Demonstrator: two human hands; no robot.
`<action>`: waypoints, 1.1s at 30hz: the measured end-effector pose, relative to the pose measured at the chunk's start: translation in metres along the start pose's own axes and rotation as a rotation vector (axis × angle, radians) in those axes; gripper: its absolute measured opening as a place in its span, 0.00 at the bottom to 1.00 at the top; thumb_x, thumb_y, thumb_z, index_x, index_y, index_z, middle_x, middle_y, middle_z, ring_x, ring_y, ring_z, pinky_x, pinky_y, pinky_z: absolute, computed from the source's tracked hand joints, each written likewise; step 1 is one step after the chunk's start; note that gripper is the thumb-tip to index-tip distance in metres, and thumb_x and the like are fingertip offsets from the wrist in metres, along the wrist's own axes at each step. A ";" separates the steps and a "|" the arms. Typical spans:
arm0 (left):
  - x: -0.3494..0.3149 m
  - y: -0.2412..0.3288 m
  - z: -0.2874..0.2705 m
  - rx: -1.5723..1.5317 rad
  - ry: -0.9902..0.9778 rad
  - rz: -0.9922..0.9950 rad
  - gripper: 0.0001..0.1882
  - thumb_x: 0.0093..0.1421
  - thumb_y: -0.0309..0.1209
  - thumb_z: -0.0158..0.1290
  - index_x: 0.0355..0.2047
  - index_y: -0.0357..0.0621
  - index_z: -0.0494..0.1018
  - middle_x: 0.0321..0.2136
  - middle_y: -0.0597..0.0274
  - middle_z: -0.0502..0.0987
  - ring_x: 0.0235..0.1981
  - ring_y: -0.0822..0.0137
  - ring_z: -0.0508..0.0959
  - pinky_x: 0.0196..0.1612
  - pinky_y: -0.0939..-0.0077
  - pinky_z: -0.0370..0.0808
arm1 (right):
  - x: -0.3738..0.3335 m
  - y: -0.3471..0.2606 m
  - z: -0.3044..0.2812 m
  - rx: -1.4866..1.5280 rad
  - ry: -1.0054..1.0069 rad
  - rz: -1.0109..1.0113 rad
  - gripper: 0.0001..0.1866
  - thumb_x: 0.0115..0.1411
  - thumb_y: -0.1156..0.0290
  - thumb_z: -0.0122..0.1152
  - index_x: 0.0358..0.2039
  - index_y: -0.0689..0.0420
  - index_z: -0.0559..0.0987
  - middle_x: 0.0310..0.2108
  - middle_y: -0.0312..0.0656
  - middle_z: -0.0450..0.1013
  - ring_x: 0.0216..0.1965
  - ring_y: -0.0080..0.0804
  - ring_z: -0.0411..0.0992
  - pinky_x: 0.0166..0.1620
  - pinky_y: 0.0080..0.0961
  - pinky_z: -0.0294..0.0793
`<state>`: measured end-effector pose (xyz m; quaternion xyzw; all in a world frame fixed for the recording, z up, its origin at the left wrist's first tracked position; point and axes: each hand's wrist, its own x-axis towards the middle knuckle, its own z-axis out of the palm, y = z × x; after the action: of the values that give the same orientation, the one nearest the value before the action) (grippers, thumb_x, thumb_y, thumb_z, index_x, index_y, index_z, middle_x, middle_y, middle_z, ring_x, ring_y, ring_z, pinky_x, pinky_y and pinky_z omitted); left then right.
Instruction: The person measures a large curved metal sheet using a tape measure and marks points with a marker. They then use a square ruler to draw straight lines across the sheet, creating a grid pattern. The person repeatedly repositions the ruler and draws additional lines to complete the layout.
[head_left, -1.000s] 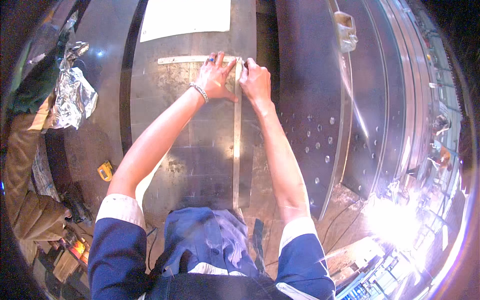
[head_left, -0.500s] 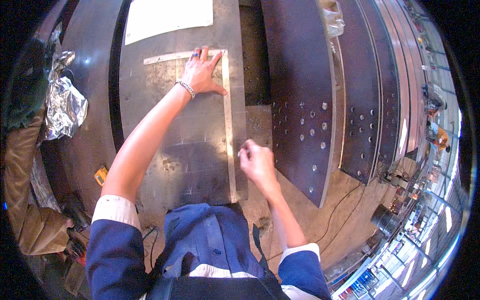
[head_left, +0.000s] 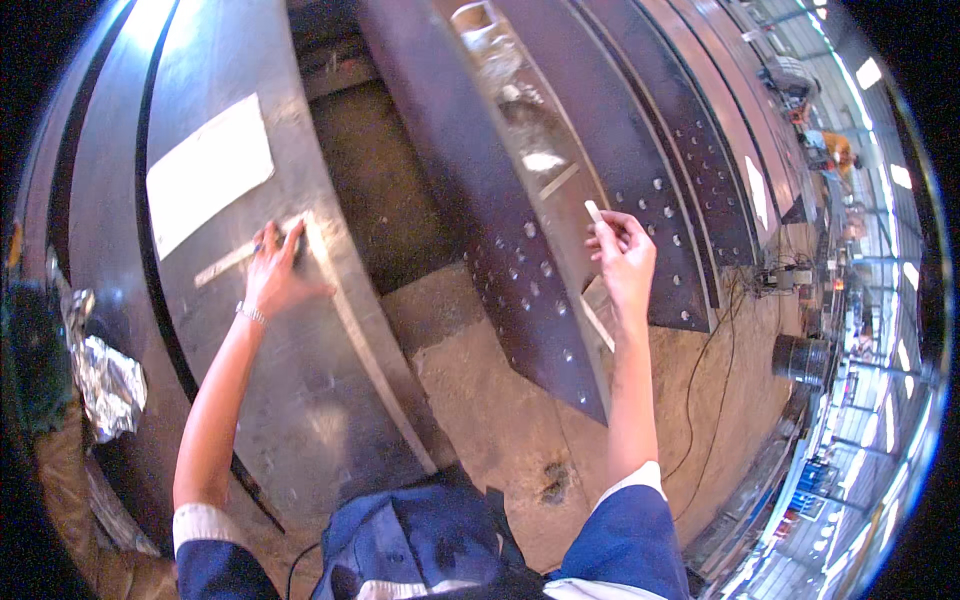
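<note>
My left hand (head_left: 272, 282) lies with spread fingers near the corner of a flat L-shaped steel square (head_left: 357, 335). The square rests on a grey steel plate (head_left: 290, 395), its long leg running near the plate's right edge. A bracelet is on the left wrist. To the right, my right hand (head_left: 626, 262) is raised before the dark drilled beams, its fingers pinching a short white chalk stick (head_left: 593, 210) that points up. The hand is apart from the square.
A white paper sheet (head_left: 210, 175) lies farther up the plate. Dark steel pieces with holes (head_left: 530, 290) stand to the right, with a plastic container (head_left: 474, 20) on one. Crumpled foil (head_left: 110, 385) lies left, beside a person's brown clothing (head_left: 65, 480). Cables (head_left: 705, 360) cross the floor.
The view has swung right. My right hand has moved from beside the square's long leg to the drilled beams, and the chalk now shows. My left hand stays at the square's corner.
</note>
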<state>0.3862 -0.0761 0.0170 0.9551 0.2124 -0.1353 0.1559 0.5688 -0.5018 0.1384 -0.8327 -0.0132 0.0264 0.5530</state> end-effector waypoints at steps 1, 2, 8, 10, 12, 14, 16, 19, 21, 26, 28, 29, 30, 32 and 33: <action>0.000 0.006 -0.002 0.010 0.014 0.018 0.70 0.31 0.61 0.75 0.74 0.61 0.52 0.71 0.31 0.49 0.73 0.30 0.48 0.69 0.41 0.60 | 0.026 0.019 -0.006 -0.078 0.015 -0.021 0.08 0.66 0.70 0.61 0.42 0.60 0.81 0.32 0.38 0.80 0.31 0.23 0.79 0.33 0.22 0.76; 0.001 0.013 -0.003 0.028 0.002 0.019 0.71 0.30 0.62 0.75 0.73 0.60 0.52 0.71 0.30 0.49 0.72 0.30 0.50 0.67 0.40 0.63 | 0.053 0.047 -0.011 -0.156 0.030 -0.037 0.09 0.64 0.68 0.63 0.40 0.60 0.81 0.31 0.41 0.81 0.31 0.28 0.80 0.34 0.26 0.78; 0.001 0.010 -0.006 0.058 0.023 0.047 0.72 0.29 0.66 0.74 0.73 0.56 0.54 0.69 0.29 0.52 0.70 0.29 0.53 0.66 0.38 0.65 | 0.166 0.178 0.048 -0.622 -0.020 -0.254 0.11 0.54 0.69 0.65 0.37 0.59 0.80 0.33 0.52 0.81 0.38 0.54 0.81 0.44 0.43 0.78; 0.000 0.014 -0.007 0.051 0.020 0.043 0.72 0.29 0.65 0.75 0.73 0.56 0.54 0.69 0.29 0.52 0.70 0.29 0.53 0.66 0.38 0.65 | 0.196 0.218 0.058 -0.686 -0.062 -0.206 0.09 0.53 0.71 0.65 0.35 0.59 0.79 0.33 0.52 0.80 0.39 0.56 0.79 0.43 0.45 0.78; 0.002 0.010 -0.007 0.074 0.017 0.034 0.72 0.28 0.65 0.75 0.72 0.56 0.55 0.69 0.30 0.52 0.70 0.29 0.53 0.65 0.38 0.66 | 0.215 0.247 0.070 -0.727 -0.071 -0.248 0.09 0.54 0.72 0.64 0.35 0.59 0.77 0.34 0.53 0.79 0.40 0.58 0.78 0.43 0.48 0.77; 0.002 0.020 -0.010 0.079 -0.017 0.012 0.72 0.27 0.65 0.75 0.72 0.56 0.55 0.69 0.30 0.51 0.70 0.29 0.54 0.65 0.39 0.67 | 0.228 0.263 0.076 -0.792 -0.072 -0.253 0.09 0.55 0.73 0.64 0.36 0.58 0.76 0.36 0.53 0.78 0.40 0.59 0.77 0.42 0.50 0.76; 0.000 0.026 -0.015 0.091 -0.012 0.015 0.72 0.27 0.63 0.76 0.72 0.56 0.54 0.68 0.31 0.51 0.69 0.29 0.54 0.64 0.38 0.69 | 0.234 0.271 0.082 -0.873 -0.067 -0.216 0.10 0.56 0.74 0.64 0.39 0.57 0.76 0.38 0.54 0.76 0.41 0.59 0.77 0.42 0.52 0.75; -0.001 0.023 -0.013 0.062 -0.006 0.009 0.71 0.26 0.63 0.76 0.71 0.58 0.55 0.67 0.31 0.52 0.68 0.27 0.55 0.63 0.38 0.70 | 0.231 0.277 0.091 -0.908 -0.090 -0.294 0.12 0.58 0.75 0.62 0.43 0.56 0.76 0.42 0.53 0.75 0.42 0.58 0.77 0.43 0.52 0.77; -0.004 0.019 -0.009 0.089 -0.009 -0.009 0.72 0.26 0.63 0.76 0.71 0.59 0.55 0.67 0.31 0.52 0.68 0.28 0.55 0.63 0.38 0.70 | 0.222 0.279 0.097 -0.938 -0.094 -0.394 0.15 0.58 0.76 0.61 0.46 0.55 0.77 0.44 0.52 0.75 0.43 0.57 0.77 0.44 0.51 0.78; 0.001 0.010 -0.010 0.053 -0.079 -0.038 0.71 0.30 0.65 0.74 0.73 0.64 0.51 0.70 0.27 0.48 0.70 0.24 0.52 0.68 0.37 0.61 | 0.223 0.286 0.085 -1.130 -0.183 -0.458 0.20 0.60 0.77 0.56 0.53 0.54 0.80 0.55 0.53 0.74 0.48 0.54 0.77 0.49 0.46 0.80; 0.005 0.008 -0.008 0.058 -0.062 0.004 0.70 0.31 0.66 0.73 0.73 0.64 0.52 0.70 0.26 0.48 0.69 0.22 0.53 0.67 0.38 0.64 | 0.233 0.293 0.071 -1.149 -0.151 -0.406 0.23 0.62 0.79 0.52 0.57 0.54 0.79 0.57 0.56 0.72 0.53 0.55 0.76 0.55 0.45 0.77; 0.003 0.011 -0.014 0.071 -0.078 -0.010 0.70 0.31 0.67 0.73 0.73 0.63 0.52 0.69 0.24 0.49 0.69 0.23 0.52 0.66 0.38 0.65 | 0.233 0.288 0.076 -1.112 -0.171 -0.252 0.24 0.62 0.79 0.51 0.59 0.53 0.77 0.59 0.57 0.71 0.57 0.56 0.73 0.58 0.46 0.74; 0.014 0.021 -0.014 0.079 -0.077 0.026 0.70 0.31 0.69 0.72 0.73 0.62 0.52 0.68 0.24 0.50 0.69 0.23 0.52 0.65 0.38 0.66 | 0.248 0.325 0.048 -1.162 -0.083 -0.439 0.25 0.61 0.74 0.54 0.61 0.50 0.76 0.62 0.60 0.69 0.58 0.56 0.72 0.59 0.46 0.74; 0.002 0.012 -0.013 0.087 -0.062 0.024 0.70 0.32 0.70 0.71 0.73 0.63 0.52 0.68 0.25 0.51 0.69 0.22 0.53 0.65 0.38 0.67 | 0.236 0.303 0.080 -0.912 -0.287 -0.253 0.26 0.66 0.66 0.53 0.64 0.57 0.72 0.61 0.64 0.67 0.62 0.59 0.67 0.64 0.45 0.68; 0.000 0.008 -0.014 0.095 -0.050 0.022 0.70 0.32 0.70 0.71 0.73 0.62 0.52 0.68 0.25 0.51 0.68 0.22 0.53 0.65 0.38 0.67 | 0.240 0.312 0.072 -1.014 -0.276 -0.383 0.26 0.68 0.63 0.52 0.65 0.59 0.71 0.62 0.65 0.67 0.63 0.60 0.66 0.64 0.45 0.67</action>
<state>0.3923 -0.0777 0.0321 0.9600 0.1915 -0.1675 0.1169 0.8024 -0.5442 -0.1836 -0.9659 -0.2478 0.0247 0.0715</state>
